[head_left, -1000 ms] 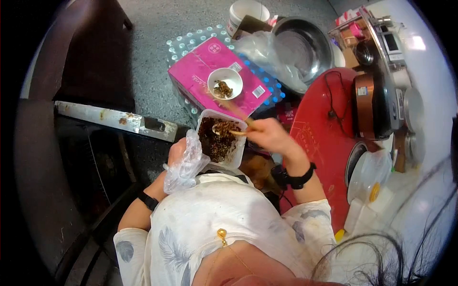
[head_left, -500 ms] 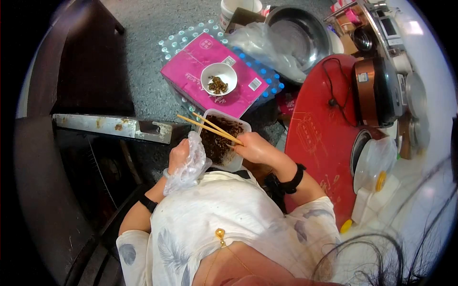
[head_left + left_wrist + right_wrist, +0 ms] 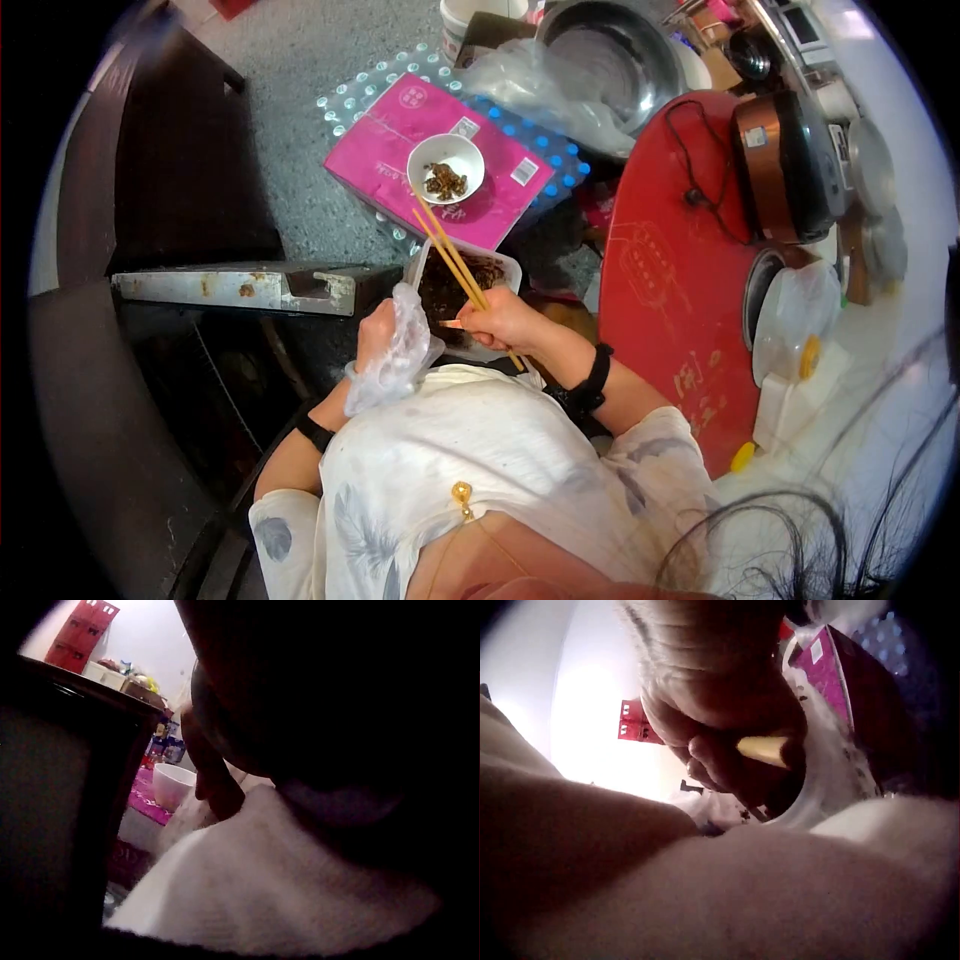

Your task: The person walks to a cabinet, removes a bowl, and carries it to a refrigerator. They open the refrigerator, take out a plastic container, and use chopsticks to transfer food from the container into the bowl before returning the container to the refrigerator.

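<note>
Head view: right hand [image 3: 505, 320] clamps chopsticks [image 3: 452, 258], likely for reach beyond its fingers. Left hand [image 3: 376, 328]: I can't tell its grip.

Pair of bent arms, bare-handed, grips set near each other before the torso.
Left arm [image 3: 284, 472]: forearm angled forward and inward, left grip [image 3: 374, 334] at its end, fingers largely hidden, their exact pose unclear. Right arm [image 3: 645, 398]: forearm slanting forward and across toward the left side; right grip [image 3: 498, 320] held firm, fingers [image 3: 699, 766] curled inward. The two wrists well apart.
</note>
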The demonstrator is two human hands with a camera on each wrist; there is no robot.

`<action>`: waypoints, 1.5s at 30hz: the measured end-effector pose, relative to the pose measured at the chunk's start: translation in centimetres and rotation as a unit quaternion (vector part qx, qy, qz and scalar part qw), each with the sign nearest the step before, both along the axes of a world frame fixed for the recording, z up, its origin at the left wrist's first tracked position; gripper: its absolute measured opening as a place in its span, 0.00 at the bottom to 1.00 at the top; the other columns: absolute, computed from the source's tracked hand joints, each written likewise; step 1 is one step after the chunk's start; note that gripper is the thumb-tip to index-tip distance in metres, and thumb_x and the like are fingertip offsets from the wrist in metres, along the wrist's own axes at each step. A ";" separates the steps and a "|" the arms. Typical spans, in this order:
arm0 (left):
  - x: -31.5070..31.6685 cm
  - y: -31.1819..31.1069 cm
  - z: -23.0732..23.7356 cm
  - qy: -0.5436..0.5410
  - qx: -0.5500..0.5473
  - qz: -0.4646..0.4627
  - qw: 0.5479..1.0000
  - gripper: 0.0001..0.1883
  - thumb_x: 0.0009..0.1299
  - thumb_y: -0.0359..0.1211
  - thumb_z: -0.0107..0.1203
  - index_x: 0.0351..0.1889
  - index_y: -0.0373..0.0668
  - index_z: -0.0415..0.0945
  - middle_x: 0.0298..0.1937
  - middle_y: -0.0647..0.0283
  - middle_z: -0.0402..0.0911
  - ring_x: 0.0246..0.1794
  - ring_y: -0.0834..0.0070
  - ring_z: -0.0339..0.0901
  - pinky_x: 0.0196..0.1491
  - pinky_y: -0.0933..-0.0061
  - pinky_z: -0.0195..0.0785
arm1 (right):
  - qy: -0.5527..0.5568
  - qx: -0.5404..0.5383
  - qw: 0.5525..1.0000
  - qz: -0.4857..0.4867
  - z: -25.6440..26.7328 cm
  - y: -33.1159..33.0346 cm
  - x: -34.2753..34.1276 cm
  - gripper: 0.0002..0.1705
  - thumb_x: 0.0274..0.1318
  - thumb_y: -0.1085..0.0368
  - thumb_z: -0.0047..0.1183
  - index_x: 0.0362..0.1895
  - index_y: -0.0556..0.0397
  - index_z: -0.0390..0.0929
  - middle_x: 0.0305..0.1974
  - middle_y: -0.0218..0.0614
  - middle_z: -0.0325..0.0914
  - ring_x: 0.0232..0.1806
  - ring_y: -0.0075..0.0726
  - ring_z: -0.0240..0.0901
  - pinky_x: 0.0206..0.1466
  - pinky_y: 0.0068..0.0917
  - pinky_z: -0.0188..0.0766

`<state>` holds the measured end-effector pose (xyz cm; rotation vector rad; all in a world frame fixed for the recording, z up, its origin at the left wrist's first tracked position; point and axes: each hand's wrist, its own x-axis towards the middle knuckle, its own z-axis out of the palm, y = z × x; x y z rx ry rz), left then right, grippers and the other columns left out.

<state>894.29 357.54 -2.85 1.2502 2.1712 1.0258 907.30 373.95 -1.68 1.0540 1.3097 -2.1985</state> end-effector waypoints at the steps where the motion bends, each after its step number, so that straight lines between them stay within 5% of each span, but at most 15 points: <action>1: 0.0 -0.3 -0.2 -0.001 -0.004 -0.003 1.000 0.06 0.54 0.28 0.52 0.27 0.37 0.68 0.21 0.53 0.70 0.21 0.56 0.72 0.21 0.63 0.64 | 0.022 -0.022 1.000 0.001 0.3 -0.2 0.3 0.08 0.48 0.68 0.50 0.31 0.61 0.72 0.12 0.30 0.63 0.08 0.17 0.51 0.09 0.17 0.45; 5: -0.6 -0.3 0.3 -0.034 -0.024 0.012 0.999 0.05 0.59 0.29 0.50 0.29 0.37 0.69 0.23 0.53 0.72 0.22 0.58 0.72 0.25 0.66 0.65 | 0.047 -0.043 0.998 -0.024 1.2 0.7 1.8 0.08 0.50 0.70 0.49 0.34 0.63 0.72 0.11 0.28 0.61 0.08 0.16 0.50 0.09 0.17 0.44; 7: -0.5 -0.5 0.6 -0.234 -0.017 0.083 0.969 0.05 0.60 0.29 0.51 0.30 0.37 0.69 0.23 0.57 0.73 0.22 0.66 0.72 0.26 0.69 0.65 | 0.065 -0.042 0.997 -0.019 1.2 1.1 2.6 0.10 0.51 0.70 0.48 0.36 0.64 0.73 0.11 0.27 0.60 0.08 0.16 0.50 0.10 0.17 0.45; 10: -0.5 -0.7 0.7 -0.358 -0.043 0.152 0.920 0.07 0.59 0.31 0.53 0.30 0.37 0.69 0.24 0.62 0.73 0.23 0.74 0.71 0.27 0.72 0.64 | 0.085 -0.051 0.994 -0.043 1.3 2.0 3.7 0.11 0.51 0.70 0.48 0.38 0.65 0.73 0.10 0.27 0.59 0.08 0.17 0.50 0.11 0.16 0.45; 19: -1.8 -1.1 1.2 -0.068 -0.131 0.039 0.988 0.07 0.58 0.32 0.53 0.29 0.38 0.70 0.22 0.64 0.72 0.22 0.76 0.69 0.27 0.73 0.64 | 0.136 -0.033 0.982 -0.127 3.5 6.4 4.8 0.11 0.51 0.70 0.48 0.39 0.63 0.73 0.10 0.26 0.59 0.08 0.17 0.50 0.10 0.14 0.46; 23: -0.9 -1.3 0.4 -0.184 -0.046 0.121 0.974 0.08 0.56 0.33 0.54 0.27 0.38 0.69 0.21 0.61 0.73 0.21 0.72 0.71 0.26 0.71 0.64 | 0.197 0.131 0.957 -0.168 4.7 7.7 1.4 0.11 0.52 0.69 0.48 0.38 0.62 0.75 0.12 0.27 0.63 0.11 0.16 0.55 0.13 0.13 0.50; 25: -1.1 -1.9 -1.9 -0.161 -0.060 0.114 0.978 0.08 0.55 0.33 0.54 0.26 0.39 0.69 0.21 0.60 0.73 0.20 0.69 0.71 0.26 0.70 0.64 | 0.261 0.445 0.845 -0.144 2.1 7.8 -1.5 0.10 0.53 0.68 0.48 0.36 0.61 0.76 0.18 0.29 0.69 0.17 0.20 0.63 0.19 0.18 0.59; 26: -1.2 -1.9 -1.5 -0.161 -0.057 0.118 0.978 0.08 0.55 0.33 0.54 0.26 0.39 0.69 0.21 0.60 0.73 0.20 0.69 0.71 0.26 0.70 0.64 | 0.223 0.561 0.796 -0.041 0.9 8.6 -2.5 0.10 0.51 0.66 0.48 0.37 0.56 0.77 0.23 0.32 0.75 0.24 0.29 0.71 0.27 0.25 0.66; 27: -1.2 -1.9 -0.9 -0.167 -0.046 0.110 0.979 0.08 0.55 0.33 0.54 0.26 0.39 0.69 0.20 0.60 0.72 0.20 0.69 0.70 0.25 0.69 0.64 | 0.225 0.563 0.794 -0.038 -0.4 9.1 -3.1 0.10 0.51 0.66 0.48 0.37 0.56 0.77 0.23 0.32 0.75 0.24 0.29 0.71 0.27 0.25 0.66; 30: -1.5 -1.8 -1.0 -0.149 -0.032 0.105 0.983 0.08 0.56 0.33 0.54 0.26 0.39 0.69 0.20 0.61 0.71 0.19 0.70 0.69 0.25 0.70 0.63 | 0.141 0.685 0.700 0.148 -1.8 9.1 -4.7 0.14 0.41 0.66 0.50 0.38 0.48 0.76 0.32 0.39 0.76 0.33 0.48 0.72 0.34 0.37 0.69; 33: -1.2 -1.9 -0.3 -0.136 -0.020 0.095 0.986 0.07 0.56 0.31 0.54 0.26 0.39 0.68 0.20 0.62 0.70 0.20 0.71 0.68 0.26 0.71 0.63 | 0.191 0.696 0.689 0.069 -1.7 8.9 -4.4 0.15 0.42 0.65 0.50 0.39 0.46 0.76 0.32 0.40 0.76 0.33 0.47 0.73 0.34 0.36 0.69; 38: -1.2 -1.8 0.6 -0.121 -0.017 0.057 0.991 0.05 0.57 0.29 0.52 0.28 0.39 0.67 0.21 0.62 0.69 0.21 0.71 0.67 0.26 0.72 0.62 | 0.171 0.682 0.707 0.075 -2.2 9.5 -3.9 0.13 0.44 0.65 0.50 0.39 0.49 0.77 0.30 0.43 0.75 0.30 0.43 0.74 0.33 0.33 0.69; 41: -1.0 -1.6 0.3 -0.185 0.021 0.099 0.977 0.06 0.61 0.31 0.50 0.29 0.38 0.68 0.21 0.61 0.70 0.21 0.70 0.67 0.26 0.71 0.62 | 0.223 0.505 0.827 -0.103 -0.7 10.0 -2.3 0.10 0.50 0.67 0.51 0.37 0.56 0.78 0.20 0.29 0.73 0.23 0.21 0.66 0.27 0.21 0.63; 43: -1.1 -1.5 -0.3 -0.060 -0.029 0.076 0.995 0.08 0.63 0.33 0.47 0.28 0.37 0.68 0.21 0.61 0.70 0.21 0.71 0.68 0.26 0.70 0.62 | 0.179 0.356 0.911 -0.107 2.7 9.9 -0.4 0.10 0.49 0.70 0.51 0.37 0.59 0.77 0.21 0.23 0.71 0.23 0.18 0.64 0.27 0.19 0.63; 45: -1.0 -1.6 0.5 -0.154 -0.008 0.101 0.983 0.10 0.64 0.35 0.47 0.29 0.37 0.68 0.22 0.58 0.71 0.20 0.66 0.68 0.26 0.69 0.63 | 0.137 0.347 0.926 -0.060 5.7 8.4 0.1 0.10 0.47 0.69 0.51 0.36 0.58 0.77 0.20 0.30 0.73 0.21 0.21 0.65 0.27 0.22 0.63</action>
